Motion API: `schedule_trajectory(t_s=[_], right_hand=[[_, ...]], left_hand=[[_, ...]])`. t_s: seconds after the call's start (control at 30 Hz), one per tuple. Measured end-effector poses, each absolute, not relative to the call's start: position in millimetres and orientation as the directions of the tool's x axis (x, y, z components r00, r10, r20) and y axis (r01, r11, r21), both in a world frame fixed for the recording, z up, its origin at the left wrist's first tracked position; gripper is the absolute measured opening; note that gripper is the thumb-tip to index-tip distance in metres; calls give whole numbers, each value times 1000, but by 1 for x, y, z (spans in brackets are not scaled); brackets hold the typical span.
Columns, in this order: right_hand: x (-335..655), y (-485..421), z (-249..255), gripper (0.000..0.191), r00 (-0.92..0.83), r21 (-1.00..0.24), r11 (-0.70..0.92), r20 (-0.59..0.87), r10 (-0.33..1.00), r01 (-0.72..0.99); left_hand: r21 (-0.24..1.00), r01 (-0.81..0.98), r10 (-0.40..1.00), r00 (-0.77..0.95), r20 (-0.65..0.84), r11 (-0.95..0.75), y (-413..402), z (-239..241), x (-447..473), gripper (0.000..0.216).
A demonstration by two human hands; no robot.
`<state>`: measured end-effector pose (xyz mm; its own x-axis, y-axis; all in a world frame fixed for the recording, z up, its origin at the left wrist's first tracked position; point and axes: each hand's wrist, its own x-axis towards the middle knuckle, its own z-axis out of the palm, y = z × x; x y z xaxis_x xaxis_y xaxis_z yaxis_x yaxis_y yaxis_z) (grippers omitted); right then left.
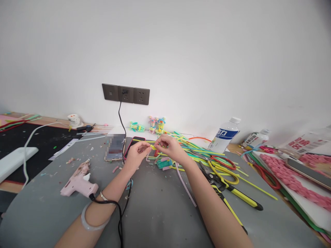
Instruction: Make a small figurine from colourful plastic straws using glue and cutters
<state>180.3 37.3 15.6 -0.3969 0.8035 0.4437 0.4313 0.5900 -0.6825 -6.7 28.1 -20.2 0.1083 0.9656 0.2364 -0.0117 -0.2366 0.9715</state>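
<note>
The left hand (138,154) and right hand (171,146), fingertips nearly together, pinch a short bright-yellow piece (153,147), material unclear, lying directly between them.

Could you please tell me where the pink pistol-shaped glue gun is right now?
In the head view, the pink pistol-shaped glue gun lies on the left side of the grey tabletop, just left of the person's left forearm.

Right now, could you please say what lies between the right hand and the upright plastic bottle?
In the head view, yellow and green pipe cleaners lie between the right hand and the bottle.
</note>
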Motion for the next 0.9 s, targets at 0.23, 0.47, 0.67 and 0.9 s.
schedule_trajectory(t_s=[0.23,0.47,0.67,0.9], right_hand=[[179,35,17,9,-397,-707,563,412,820,428],[181,35,18,11,-413,-696,569,406,815,439],[183,35,18,10,-435,-676,588,410,801,444],[182,33,22,10,-448,-647,607,420,789,463]], left_hand=[[972,-15,966,110,235,-235,29,-21,-8,26],[975,-7,967,125,222,-223,28,-18,-8,32],[977,24,968,142,205,-211,25,-15,-8,30],[979,16,969,147,198,-203,27,-16,-7,33]])
